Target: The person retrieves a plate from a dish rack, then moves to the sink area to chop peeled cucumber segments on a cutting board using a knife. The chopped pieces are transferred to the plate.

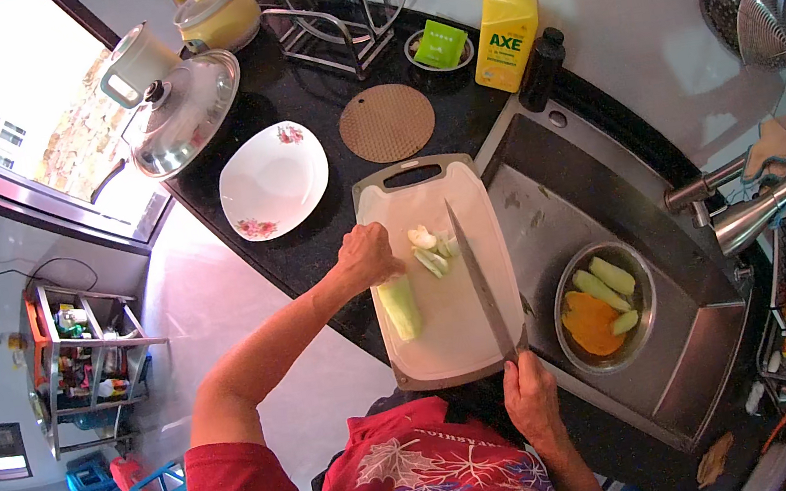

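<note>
On a white cutting board with a grey-brown rim (457, 377) lies a thick peeled pale-green vegetable piece (401, 311). My left hand (369, 255) has its curled fingers at the piece's upper end; the fingertips are partly hidden. My right hand (531, 390) grips the handle of a long kitchen knife (476, 271), whose blade lies across the board's right side, pointing away from me. Several small cut pieces (430, 259) rest between the vegetable and the blade. To the right, a metal bowl (652, 307) in the sink holds green pieces (599, 288) and an orange piece (591, 323).
Beyond the board are a white floral dish (274, 179), a brown round trivet (387, 123), a metal rack (320, 45), a yellow pump bottle (505, 34) and a black bottle (542, 70). A lidded pan (186, 116) stands back left. The sink (585, 218) and faucet (757, 209) are at right.
</note>
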Demonstrator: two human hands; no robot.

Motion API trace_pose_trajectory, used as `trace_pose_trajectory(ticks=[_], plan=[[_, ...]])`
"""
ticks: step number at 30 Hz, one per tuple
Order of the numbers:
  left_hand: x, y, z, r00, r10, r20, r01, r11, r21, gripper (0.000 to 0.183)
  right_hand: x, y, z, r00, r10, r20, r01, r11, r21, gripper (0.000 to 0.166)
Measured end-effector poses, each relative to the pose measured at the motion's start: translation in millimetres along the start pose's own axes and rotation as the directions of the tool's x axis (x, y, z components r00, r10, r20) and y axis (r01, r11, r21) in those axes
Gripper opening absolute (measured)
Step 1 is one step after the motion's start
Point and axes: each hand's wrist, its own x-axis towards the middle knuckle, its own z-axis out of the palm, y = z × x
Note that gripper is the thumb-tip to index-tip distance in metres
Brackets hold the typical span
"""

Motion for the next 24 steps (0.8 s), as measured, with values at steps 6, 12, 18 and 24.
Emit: trace_pose_trajectory(ticks=[6, 12, 18, 24], plan=[[-4.5, -14.4, 4.5, 0.984, 0.071, -0.162, -0.076, 0.997, -0.02, 0.008, -4.1, 4.1, 5.2, 1.0, 0.01, 0.001, -0.01, 1.0, 0.024, 0.015], [-11.4, -5.6, -11.8, 0.985, 0.027, -0.17, -0.077, 0.952, -0.295, 0.012, -5.6, 1.0, 7.9, 1.0, 0.018, 0.018, -0.019, 0.999, 0.034, 0.015], [-31.9, -8.8, -18.7, 0.975, -0.096, 0.201, 0.212, 0.121, -0.97, 0.029, -8.0, 1.0, 6.9, 0.999, 0.045, -0.023, -0.043, 0.996, 0.073, 0.015], [-55.8, -2.6, -3.3, 0.982, 0.094, 0.163, 0.184, -0.295, -0.938, 0.033, -8.1, 0.1, 3.4, 0.997, 0.077, -0.012, -0.076, 0.995, 0.061, 0.015]])
